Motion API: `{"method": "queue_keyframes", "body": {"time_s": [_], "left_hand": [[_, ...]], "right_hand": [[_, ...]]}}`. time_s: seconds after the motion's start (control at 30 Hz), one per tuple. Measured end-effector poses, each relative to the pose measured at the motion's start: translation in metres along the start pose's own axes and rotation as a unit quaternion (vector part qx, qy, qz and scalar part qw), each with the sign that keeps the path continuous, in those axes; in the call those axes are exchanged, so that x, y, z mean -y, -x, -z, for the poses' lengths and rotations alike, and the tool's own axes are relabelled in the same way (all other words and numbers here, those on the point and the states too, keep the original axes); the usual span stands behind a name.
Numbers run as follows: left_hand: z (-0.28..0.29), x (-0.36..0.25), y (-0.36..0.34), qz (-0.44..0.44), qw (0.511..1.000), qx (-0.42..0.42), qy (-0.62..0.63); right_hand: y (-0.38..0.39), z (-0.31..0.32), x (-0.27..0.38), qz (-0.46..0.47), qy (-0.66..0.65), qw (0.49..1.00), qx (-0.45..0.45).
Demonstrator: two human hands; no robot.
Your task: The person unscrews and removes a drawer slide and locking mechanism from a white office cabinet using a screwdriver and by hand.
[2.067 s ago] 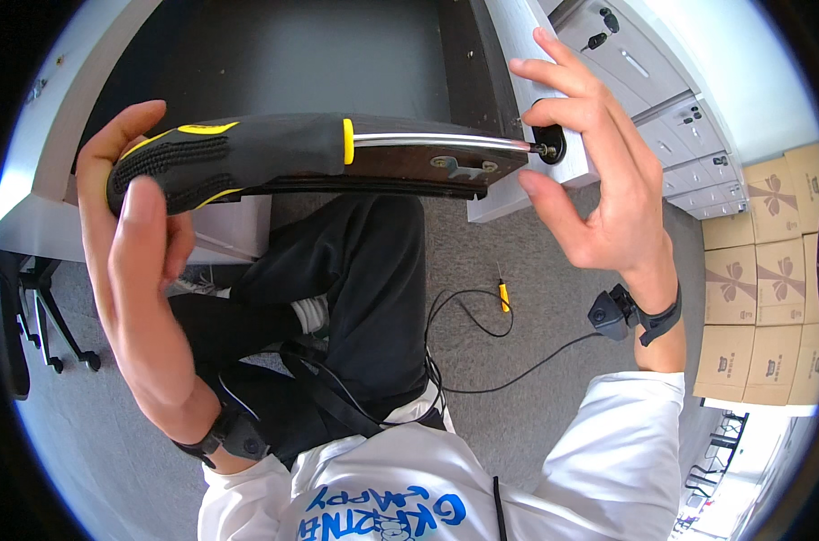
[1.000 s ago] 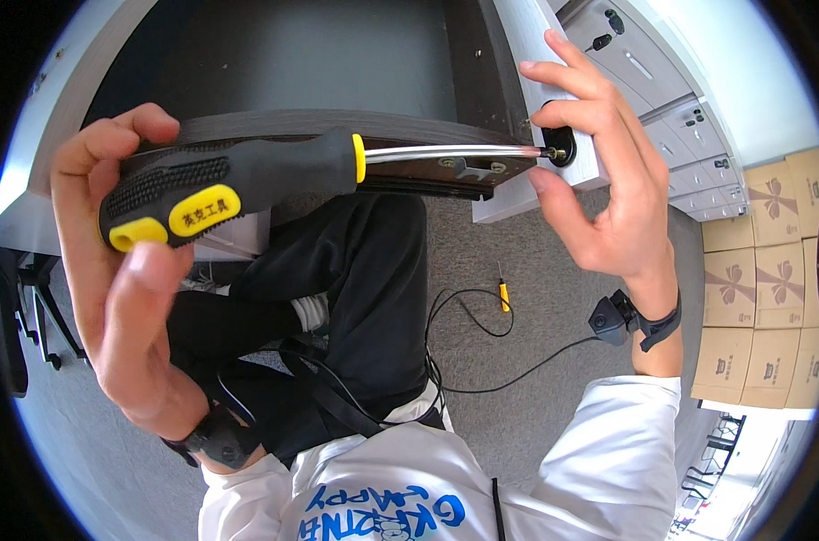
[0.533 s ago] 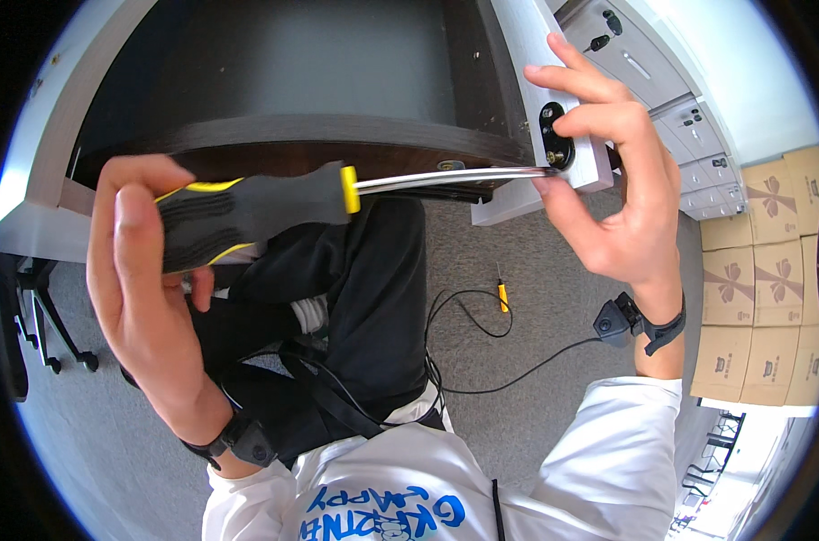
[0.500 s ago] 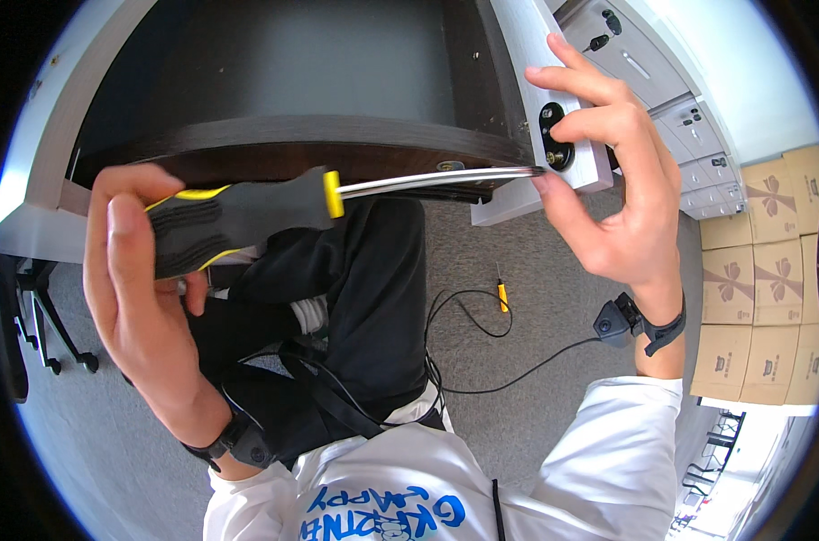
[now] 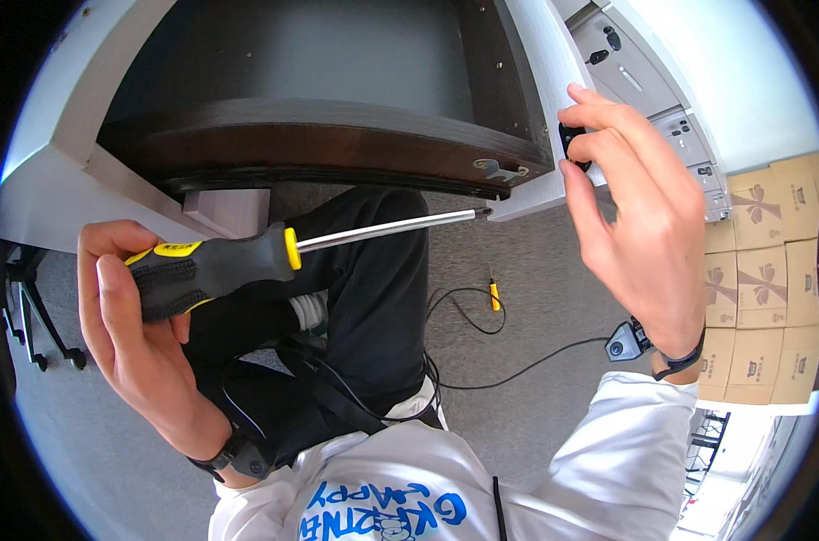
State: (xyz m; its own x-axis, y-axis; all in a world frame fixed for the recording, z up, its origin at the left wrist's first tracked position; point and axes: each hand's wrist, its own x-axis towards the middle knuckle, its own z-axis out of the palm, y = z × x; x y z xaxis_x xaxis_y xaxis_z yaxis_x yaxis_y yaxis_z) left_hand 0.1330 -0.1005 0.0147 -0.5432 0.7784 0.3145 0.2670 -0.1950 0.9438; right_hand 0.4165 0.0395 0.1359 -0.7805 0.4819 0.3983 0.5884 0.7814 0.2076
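My left hand point(image 5: 139, 307) is closed around the black and yellow handle of a screwdriver point(image 5: 216, 266). Its silver shaft points right, and the dark tip is in the open air short of a pale wood-grain panel point(image 5: 540, 185). A black oval fitting point(image 5: 568, 137) sits on that panel's edge, partly covered by my right hand point(image 5: 639, 189). The thumb and fingers of this hand are curled in against the fitting. What lies between the fingertips is mostly hidden. Left of the fitting is a dark wooden compartment point(image 5: 337, 135) with a metal bracket point(image 5: 501, 169) on its front rail.
On the grey carpet lie a small yellow-handled screwdriver point(image 5: 494, 296) and a looping black cable point(image 5: 536, 377). Grey drawer cabinets point(image 5: 626, 68) with keys and stacked cardboard boxes point(image 5: 761, 288) are at the right. Chair legs point(image 5: 40, 316) stand at the left.
The screwdriver's tip has come away from the fitting, moving left and toward me. My right hand has moved a little nearer and its fingers have closed in over the fitting.
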Motion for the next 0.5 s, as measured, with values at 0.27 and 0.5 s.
{"method": "queue_keyframes", "body": {"time_s": [0.27, 0.5], "left_hand": [[0.014, -0.002, 0.01, -0.008, 0.998, 0.0, 0.058], [0.026, 0.003, 0.016, 0.001, 0.997, -0.016, 0.08]], "right_hand": [[-0.016, 0.015, 0.009, 0.025, 0.082, 0.988, 0.13], [-0.021, 0.014, 0.011, 0.054, 0.065, 0.987, 0.135]]}}
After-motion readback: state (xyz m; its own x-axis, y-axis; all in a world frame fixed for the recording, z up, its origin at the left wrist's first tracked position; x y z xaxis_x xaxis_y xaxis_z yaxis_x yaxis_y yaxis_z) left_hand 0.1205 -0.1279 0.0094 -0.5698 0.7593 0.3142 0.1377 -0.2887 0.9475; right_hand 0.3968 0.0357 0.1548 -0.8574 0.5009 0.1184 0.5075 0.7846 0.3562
